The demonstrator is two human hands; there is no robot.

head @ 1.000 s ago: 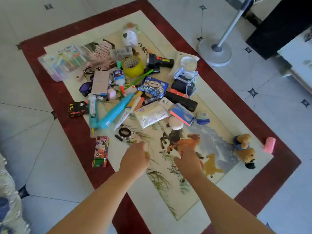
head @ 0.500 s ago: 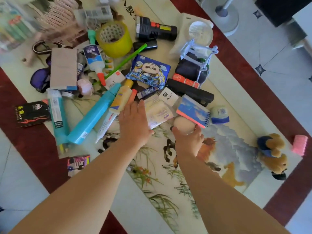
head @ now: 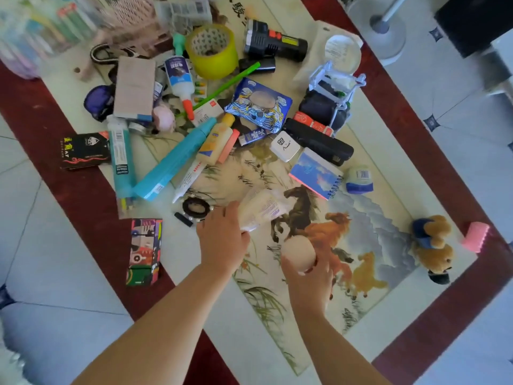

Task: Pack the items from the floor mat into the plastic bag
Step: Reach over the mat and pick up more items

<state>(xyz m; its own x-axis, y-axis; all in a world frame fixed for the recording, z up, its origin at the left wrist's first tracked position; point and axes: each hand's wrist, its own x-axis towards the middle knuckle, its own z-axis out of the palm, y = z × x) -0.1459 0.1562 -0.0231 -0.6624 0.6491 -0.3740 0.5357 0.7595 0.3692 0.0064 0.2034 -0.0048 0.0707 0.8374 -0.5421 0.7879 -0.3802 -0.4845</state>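
Lifting the first items: the left hand pinches a pale soft plastic packet just above the horse-printed floor mat, and the right hand cups a round peach-coloured ball. Nearly everything is left on the mat, including a yellow tape roll, a black flashlight and a brown plush dog. The receiving plastic bag cannot be identified; packing appears barely begun.
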